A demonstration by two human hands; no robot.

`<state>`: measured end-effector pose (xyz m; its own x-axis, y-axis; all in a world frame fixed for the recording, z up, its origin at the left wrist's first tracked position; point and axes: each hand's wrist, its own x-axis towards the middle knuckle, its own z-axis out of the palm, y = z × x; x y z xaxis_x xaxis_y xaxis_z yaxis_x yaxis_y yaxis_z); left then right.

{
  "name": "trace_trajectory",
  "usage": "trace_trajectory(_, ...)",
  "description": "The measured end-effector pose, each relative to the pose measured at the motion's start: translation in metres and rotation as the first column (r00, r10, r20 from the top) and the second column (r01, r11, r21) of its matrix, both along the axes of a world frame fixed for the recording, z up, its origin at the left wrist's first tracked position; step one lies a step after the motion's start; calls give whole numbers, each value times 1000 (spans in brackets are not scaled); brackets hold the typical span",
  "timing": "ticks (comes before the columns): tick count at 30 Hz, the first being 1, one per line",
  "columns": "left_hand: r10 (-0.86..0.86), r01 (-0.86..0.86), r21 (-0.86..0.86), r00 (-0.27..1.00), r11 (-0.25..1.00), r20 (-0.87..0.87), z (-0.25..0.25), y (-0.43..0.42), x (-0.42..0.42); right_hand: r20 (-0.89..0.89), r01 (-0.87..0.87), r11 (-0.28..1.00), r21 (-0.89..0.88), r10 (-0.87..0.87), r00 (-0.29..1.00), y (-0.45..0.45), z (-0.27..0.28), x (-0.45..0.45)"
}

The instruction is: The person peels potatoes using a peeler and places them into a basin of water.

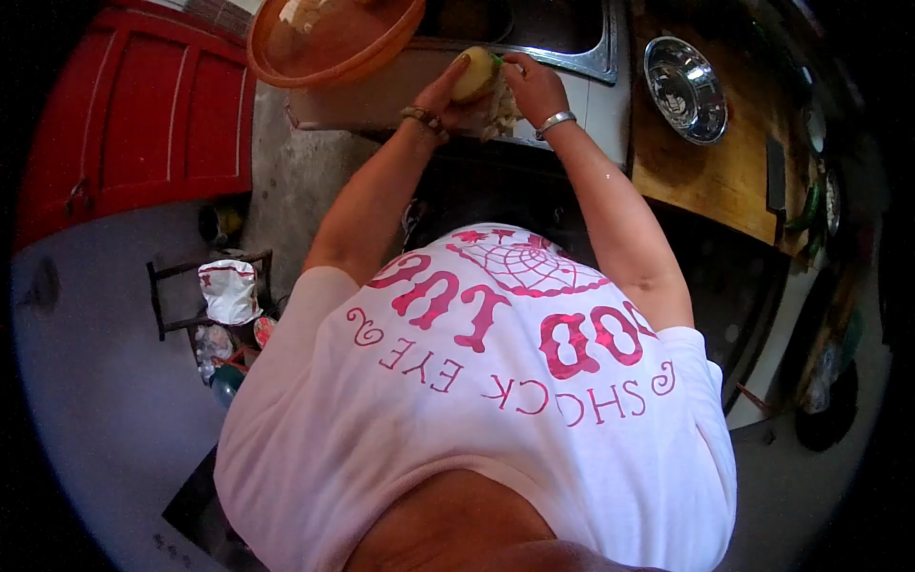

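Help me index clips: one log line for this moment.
left hand: holds yellowish item | right hand: at its side | steel bowl: on wooden surface

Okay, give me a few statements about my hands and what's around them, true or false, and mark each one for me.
1. Your left hand holds a yellowish, rounded vegetable. True.
2. The silver bangle is on your left wrist. False: it is on the wrist of your right hand.
3. The shiny metal bowl is on the wooden surface. True.
4. The orange basin is to the right of both hands. False: it is to their left.
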<state>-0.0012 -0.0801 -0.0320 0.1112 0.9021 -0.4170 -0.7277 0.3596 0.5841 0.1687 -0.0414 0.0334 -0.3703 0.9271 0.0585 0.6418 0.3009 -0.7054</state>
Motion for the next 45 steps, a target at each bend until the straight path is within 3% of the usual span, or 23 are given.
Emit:
trace_trajectory(1,0,0,-1,1000,1000,2,-10,4,-1,-17,-73,991,109,75,997,-6,-6,1)
trace_trajectory(2,92,-87,-40,981,995,171,-28,14,-5,-26,-140,965,220,150,988,-12,-12,1)
trace_trajectory(3,184,-161,-96,925,982,332,-29,16,-2,-15,-83,997,2,83,996,-25,-17,-6)
trace_trajectory(4,180,-155,-99,924,983,337,-30,18,-2,1,-119,990,-74,120,993,-36,-33,-10)
trace_trajectory(6,414,-419,24,904,908,110,7,29,-5,-26,7,981,-194,-12,1000,-64,-37,-20)
trace_trajectory(7,376,-382,65,922,922,91,18,30,-10,-25,4,982,-187,-8,1000,-59,-37,-19)
trace_trajectory(9,334,-343,79,936,936,106,26,32,-20,-192,195,963,-188,-231,954,-52,-37,-18)
trace_trajectory(12,225,-236,102,968,966,111,27,27,-26,-363,168,961,-218,-240,900,-20,-16,-2)
trace_trajectory(13,171,-181,108,981,978,97,24,22,-25,-361,175,961,-216,-245,900,-12,-4,2)
trace_trajectory(15,83,-93,83,989,992,124,24,13,-19,-244,113,907,-406,-226,943,2,17,5)
trace_trajectory(16,-1,-8,57,988,998,152,24,7,-17,-247,113,908,-404,-227,942,9,11,5)
trace_trajectory(18,2,-3,8,994,1000,110,22,2,-14,-204,44,999,10,-42,978,15,9,2)
trace_trajectory(20,-46,46,-11,998,999,37,21,0,-9,-122,26,998,-51,-32,992,17,6,1)
trace_trajectory(22,-27,27,-2,1000,1000,-5,24,-2,-4,4,-7,998,63,7,1000,19,5,-2)
trace_trajectory(24,-11,11,6,999,1000,-44,17,-2,-4,8,8,999,44,-8,1000,17,-1,-7)
trace_trajectory(26,48,-54,-107,997,993,-60,4,4,-3,13,28,999,25,-28,1000,12,-1,-10)
trace_trajectory(29,173,-165,-95,981,982,82,1,6,6,36,75,994,-81,-72,997,-3,6,-15)
trace_trajectory(33,79,-76,-26,991,997,112,3,19,11,-1,89,996,-15,-89,996,-18,2,-22)
trace_trajectory(35,350,-347,-118,937,930,1,29,17,21,5,104,995,-6,-104,995,-29,3,-29)
trace_trajectory(38,347,-348,-6,937,938,-52,36,23,15,-37,119,993,17,-119,992,-59,-12,-40)
trace_trajectory(40,406,-409,-42,912,912,-65,36,29,16,-94,127,991,-47,-131,987,-56,-15,-39)
trace_trajectory(43,456,-453,55,888,890,-65,10,36,4,-257,185,963,-195,-232,938,-43,-18,-30)
trace_trajectory(45,305,-305,5,952,952,24,2,29,-7,-277,140,678,-722,-468,839,-34,-1,-25)
